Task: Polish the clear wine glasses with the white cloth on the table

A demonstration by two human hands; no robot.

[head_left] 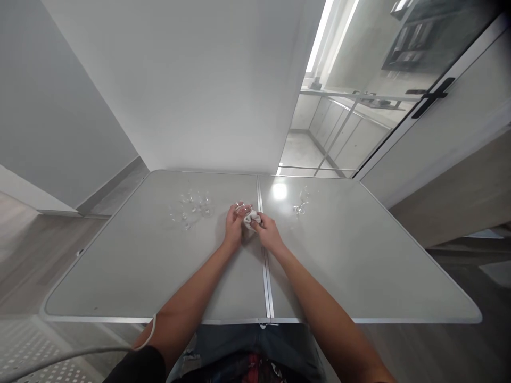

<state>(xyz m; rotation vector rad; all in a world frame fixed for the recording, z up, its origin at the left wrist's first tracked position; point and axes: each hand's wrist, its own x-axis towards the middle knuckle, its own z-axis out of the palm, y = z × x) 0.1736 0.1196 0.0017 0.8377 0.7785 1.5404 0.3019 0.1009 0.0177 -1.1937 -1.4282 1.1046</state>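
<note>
Over the middle of the table, my left hand [233, 226] is closed around a clear glass [241, 207], whose rim shows above the fingers. My right hand [270, 232] pinches a bunched white cloth [252, 218] and presses it against the glass. The two hands nearly touch, and much of the glass is hidden behind the fingers and cloth. To the left, several clear stemmed glasses [195, 205] stand in a loose group. On the right side, another stemmed glass [299, 209] stands apart from them.
A pale folding table [343, 266] with a metal edge spans the view, a metal seam [267, 290] running down its middle. A white wall [207, 106] rises behind it. Back right is a glass door [383, 127] with a black handle. A white cable [91, 351] crosses at lower left.
</note>
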